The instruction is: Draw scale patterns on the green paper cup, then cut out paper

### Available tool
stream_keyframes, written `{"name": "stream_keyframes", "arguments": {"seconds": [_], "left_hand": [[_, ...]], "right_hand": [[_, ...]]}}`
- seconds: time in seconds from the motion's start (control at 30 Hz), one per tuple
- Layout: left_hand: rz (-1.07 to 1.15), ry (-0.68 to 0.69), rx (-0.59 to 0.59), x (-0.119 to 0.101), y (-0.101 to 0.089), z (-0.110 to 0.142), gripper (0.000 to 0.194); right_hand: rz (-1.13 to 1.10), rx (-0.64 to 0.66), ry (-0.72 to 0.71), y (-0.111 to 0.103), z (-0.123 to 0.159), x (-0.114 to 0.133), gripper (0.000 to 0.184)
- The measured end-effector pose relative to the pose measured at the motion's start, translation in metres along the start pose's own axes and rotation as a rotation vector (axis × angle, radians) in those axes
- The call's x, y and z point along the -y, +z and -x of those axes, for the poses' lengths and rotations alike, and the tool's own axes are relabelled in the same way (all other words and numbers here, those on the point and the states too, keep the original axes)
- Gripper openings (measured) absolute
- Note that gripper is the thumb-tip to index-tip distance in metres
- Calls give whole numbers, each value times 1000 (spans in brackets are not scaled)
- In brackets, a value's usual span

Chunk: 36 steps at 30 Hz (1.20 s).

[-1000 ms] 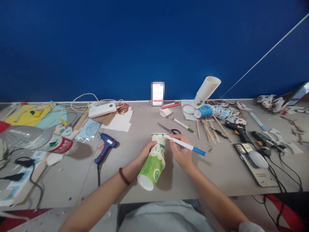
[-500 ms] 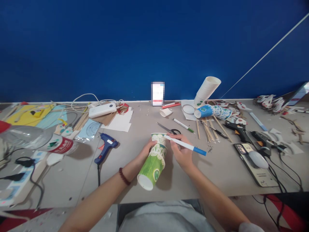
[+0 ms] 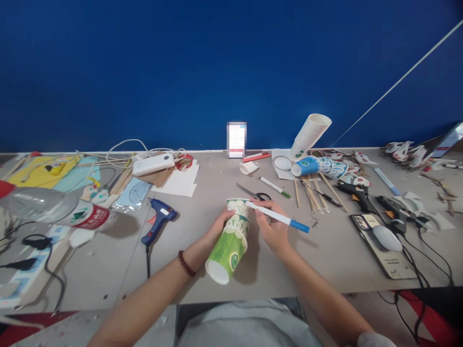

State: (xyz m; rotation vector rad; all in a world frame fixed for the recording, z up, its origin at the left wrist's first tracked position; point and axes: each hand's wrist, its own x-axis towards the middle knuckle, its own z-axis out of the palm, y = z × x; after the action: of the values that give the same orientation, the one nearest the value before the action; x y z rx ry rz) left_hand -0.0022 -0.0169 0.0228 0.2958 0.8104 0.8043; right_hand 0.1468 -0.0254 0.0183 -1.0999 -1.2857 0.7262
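My left hand (image 3: 216,228) grips a green and white paper cup (image 3: 230,242) from the left. The cup lies tilted over the table, its open mouth toward me and its base away. My right hand (image 3: 272,228) holds a white marker with a blue cap (image 3: 280,219) in a writing grip. The marker's tip rests on the cup near its base, at the white patterned band. A dark red bead bracelet (image 3: 186,263) sits on my left wrist. Black-handled scissors (image 3: 253,193) lie on the table just beyond the cup.
A blue glue gun (image 3: 158,220) lies left of the cup, a plastic bottle (image 3: 54,208) farther left. At right are a stack of white cups (image 3: 310,133), blue cups (image 3: 311,166), wooden sticks (image 3: 311,193), a black glue gun (image 3: 356,193) and a phone (image 3: 383,246). A power bank (image 3: 153,164) sits at the back.
Almost nothing has changed: the cup has shifted very slightly in my left hand, and the marker stays at the cup's base.
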Motion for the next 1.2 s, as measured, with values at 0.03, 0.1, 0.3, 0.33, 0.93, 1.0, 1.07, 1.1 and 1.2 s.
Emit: {"name": "stream_keyframes", "arguments": {"seconds": [0.03,0.1,0.3,0.33,0.93,1.0,1.07,1.1,1.2], "left_hand": [[1,-6,-3,0,1,1,24],[1,-14,-8,-1,1,1,21],[-11,0,16,0,-2,-1,21],[-13,20,18,1,-3,-1,22],[-41,52,-21,3,-5,-2,38],[-40,35,-23,2,-4,0,41],[-32,22,-11,2,-2,2,43],[-25,13,-4,2,-2,3,44],[-11,-14,-2,2,-2,3,42]], "right_hand": [[-2,3,-3,0,0,0,9],[-2,0,-2,0,1,-1,9],[-11,-6,49,0,3,-4,11],[-13,-6,57,0,3,-4,12],[-212,-8,15,-1,1,-7,7],[-228,-2,-14,0,2,-6,7],[-230,3,-46,0,3,-5,8],[-228,6,-59,1,3,-4,9],[-227,16,-86,1,3,-1,10]]}}
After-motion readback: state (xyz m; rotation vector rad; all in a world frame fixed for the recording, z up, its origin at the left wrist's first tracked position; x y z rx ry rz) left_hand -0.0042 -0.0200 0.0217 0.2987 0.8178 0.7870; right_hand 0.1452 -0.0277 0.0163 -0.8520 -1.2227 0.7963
